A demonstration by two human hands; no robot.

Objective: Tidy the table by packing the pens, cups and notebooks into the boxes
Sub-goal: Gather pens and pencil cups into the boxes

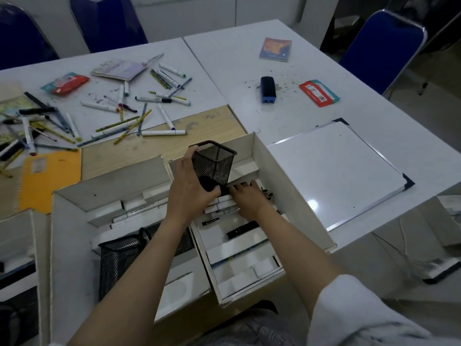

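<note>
My left hand (190,184) grips a black mesh pen cup (214,163), tilted, over the right white box (282,176). My right hand (247,197) lies flat on white markers (219,204) inside that box, fingers fairly straight. A black pen (240,231) lies lower in the same box. The left white box (74,221) holds a second mesh cup (119,260) lying down and a few markers (134,213). Several loose pens and markers (119,113) are scattered on the table at the left. Notebooks lie there too: an orange one (47,181), a pale one (118,69) and a blue one (275,49).
A whiteboard (334,173) lies right of the boxes. A blue eraser (268,89) and two wipe packets (319,92) (64,83) lie on the table. Blue chairs (379,51) stand behind and to the right. Another box (17,245) sits at the left edge.
</note>
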